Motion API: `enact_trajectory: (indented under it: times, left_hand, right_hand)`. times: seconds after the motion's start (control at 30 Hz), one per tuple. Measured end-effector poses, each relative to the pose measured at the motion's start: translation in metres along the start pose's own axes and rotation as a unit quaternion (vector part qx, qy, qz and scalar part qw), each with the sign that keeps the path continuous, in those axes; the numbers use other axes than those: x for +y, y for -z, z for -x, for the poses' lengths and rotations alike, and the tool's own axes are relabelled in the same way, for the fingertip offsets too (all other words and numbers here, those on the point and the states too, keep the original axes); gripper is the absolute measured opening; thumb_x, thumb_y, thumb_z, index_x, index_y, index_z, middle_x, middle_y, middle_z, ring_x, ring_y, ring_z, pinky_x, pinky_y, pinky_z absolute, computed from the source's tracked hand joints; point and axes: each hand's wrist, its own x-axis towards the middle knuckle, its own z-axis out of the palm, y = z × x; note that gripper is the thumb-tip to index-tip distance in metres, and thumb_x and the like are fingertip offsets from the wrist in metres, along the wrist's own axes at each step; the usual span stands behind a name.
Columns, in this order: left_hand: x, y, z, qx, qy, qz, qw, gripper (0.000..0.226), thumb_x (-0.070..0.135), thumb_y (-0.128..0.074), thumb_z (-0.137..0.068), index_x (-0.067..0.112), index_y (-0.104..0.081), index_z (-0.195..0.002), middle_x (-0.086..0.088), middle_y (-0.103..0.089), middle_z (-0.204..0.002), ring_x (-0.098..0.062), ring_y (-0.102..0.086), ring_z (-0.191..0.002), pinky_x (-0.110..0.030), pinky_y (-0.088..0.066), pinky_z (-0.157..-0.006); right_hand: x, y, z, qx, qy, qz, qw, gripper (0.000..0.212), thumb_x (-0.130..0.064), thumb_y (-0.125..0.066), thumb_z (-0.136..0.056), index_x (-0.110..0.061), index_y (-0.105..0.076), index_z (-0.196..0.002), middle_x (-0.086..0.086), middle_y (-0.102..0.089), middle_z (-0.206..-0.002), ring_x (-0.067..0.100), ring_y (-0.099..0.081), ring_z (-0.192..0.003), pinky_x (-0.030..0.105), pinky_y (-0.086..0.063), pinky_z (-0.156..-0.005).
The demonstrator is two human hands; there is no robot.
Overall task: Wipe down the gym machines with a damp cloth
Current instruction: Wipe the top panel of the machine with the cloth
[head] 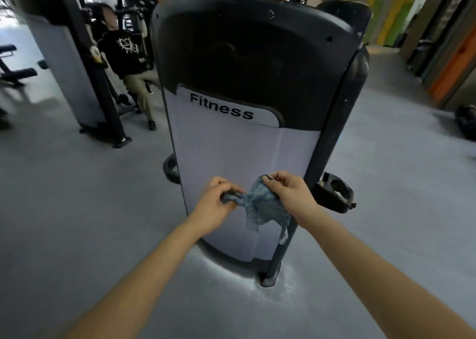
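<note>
Cloth [262, 206], blue and crumpled, is hanging between your two hands in front of the machine's pale grey shroud panel [226, 158], low down, below the "Fitness" label [221, 106]. Your left hand [216, 202] is pinching one twisted corner with fingers closed on it; your right hand [286, 190] is gripping the upper edge, fingers curled shut around the fabric. The cloth's bulk is drooping under the right hand, so that hand is nearer the wad. It is running left-right between your hands, with the panel lying straight ahead of your fingers. Whether the cloth is touching the panel is unclear.
</note>
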Motion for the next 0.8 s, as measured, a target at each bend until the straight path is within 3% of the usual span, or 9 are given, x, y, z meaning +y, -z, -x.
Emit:
enact_trajectory:
  times: [0.07,0.13,0.23,0.33,0.43,0.53,0.67,0.73,0.8]
  left_hand:
    - [-0.02,0.012,0.003,0.102,0.001,-0.071,0.992,0.026,0.004,-0.082,-0.088,0.025,-0.083,-0.104,0.003,-0.051,-0.107,-0.011,-0.049,-0.103,-0.017,-0.042,-0.093]
    - [-0.033,0.024,0.005,0.163,0.023,-0.067,0.984,0.025,0.005,-0.083,-0.087,0.023,-0.085,-0.105,0.004,-0.051,-0.107,-0.006,-0.049,-0.096,-0.009,-0.041,-0.086]
    - [-0.05,0.041,0.007,0.182,0.056,0.006,0.982,0.03,0.002,-0.076,-0.094,0.026,-0.084,-0.11,0.01,-0.055,-0.109,-0.007,-0.062,-0.095,-0.013,-0.05,-0.083]
    - [-0.066,0.056,0.006,0.21,0.083,0.072,0.971,0.035,-0.003,-0.073,-0.096,0.027,-0.083,-0.111,0.004,-0.064,-0.113,-0.003,-0.068,-0.098,-0.015,-0.054,-0.091]
    - [-0.08,0.07,-0.002,0.252,0.105,0.119,0.955,0.03,-0.007,-0.074,-0.094,0.018,-0.084,-0.108,-0.003,-0.069,-0.115,-0.001,-0.07,-0.099,-0.014,-0.054,-0.093]
    - [-0.096,0.084,-0.016,0.305,0.094,0.13,0.939,0.029,-0.011,-0.079,-0.088,0.013,-0.084,-0.102,-0.006,-0.075,-0.11,-0.016,-0.076,-0.101,-0.026,-0.059,-0.095]
    - [-0.115,0.106,-0.041,0.309,0.141,0.147,0.929,0.03,-0.014,-0.078,-0.087,0.015,-0.083,-0.095,-0.005,-0.081,-0.102,-0.021,-0.078,-0.097,-0.029,-0.059,-0.092]
    - [-0.118,0.118,-0.054,0.309,0.188,0.179,0.915,0.026,-0.012,-0.075,-0.09,0.013,-0.084,-0.093,-0.007,-0.083,-0.099,-0.019,-0.078,-0.095,-0.029,-0.06,-0.09]
    - [-0.119,0.131,-0.067,0.328,0.236,0.262,0.876,0.022,-0.007,-0.067,-0.095,0.008,-0.084,-0.093,-0.015,-0.082,-0.099,-0.02,-0.077,-0.095,-0.031,-0.063,-0.093]
  right_hand:
    - [-0.006,-0.028,-0.013,-0.009,-0.001,-0.009,1.0,0.021,-0.024,-0.068,-0.105,-0.006,-0.074,-0.096,0.016,-0.077,-0.086,0.032,-0.074,-0.082,0.045,-0.061,-0.078]
    - [-0.01,-0.053,-0.025,-0.013,-0.001,-0.014,1.0,0.025,-0.026,-0.067,-0.105,-0.003,-0.073,-0.098,0.021,-0.075,-0.088,0.03,-0.073,-0.08,0.045,-0.06,-0.078]
    - [-0.009,-0.079,-0.046,0.008,-0.022,-0.027,0.999,0.025,-0.028,-0.068,-0.105,-0.005,-0.075,-0.097,0.015,-0.077,-0.087,0.023,-0.072,-0.077,0.038,-0.06,-0.071]
    - [-0.006,-0.1,-0.066,0.01,-0.055,-0.059,0.997,0.023,-0.028,-0.068,-0.104,-0.007,-0.076,-0.097,0.006,-0.08,-0.086,0.018,-0.076,-0.077,0.027,-0.06,-0.066]
    - [-0.004,-0.125,-0.09,0.01,-0.06,-0.084,0.995,0.023,-0.027,-0.07,-0.103,-0.006,-0.078,-0.1,0.008,-0.08,-0.091,0.021,-0.077,-0.082,0.033,-0.064,-0.073]
    - [-0.006,-0.148,-0.115,0.025,-0.058,-0.128,0.99,0.02,-0.025,-0.071,-0.103,-0.007,-0.078,-0.099,0.01,-0.08,-0.09,0.022,-0.076,-0.08,0.035,-0.063,-0.072]
    - [-0.012,-0.175,-0.151,0.05,-0.123,-0.213,0.968,0.031,-0.024,-0.068,-0.105,-0.013,-0.065,-0.076,0.007,-0.071,-0.072,0.026,-0.068,-0.07,0.036,-0.056,-0.065]
    - [-0.02,-0.191,-0.169,0.027,-0.157,-0.232,0.96,0.028,-0.026,-0.067,-0.105,-0.012,-0.067,-0.081,0.013,-0.076,-0.082,0.031,-0.071,-0.08,0.044,-0.061,-0.076]
    - [-0.029,-0.207,-0.189,-0.01,-0.152,-0.225,0.962,0.026,-0.029,-0.067,-0.105,-0.011,-0.07,-0.087,0.017,-0.077,-0.093,0.034,-0.073,-0.088,0.048,-0.06,-0.085]
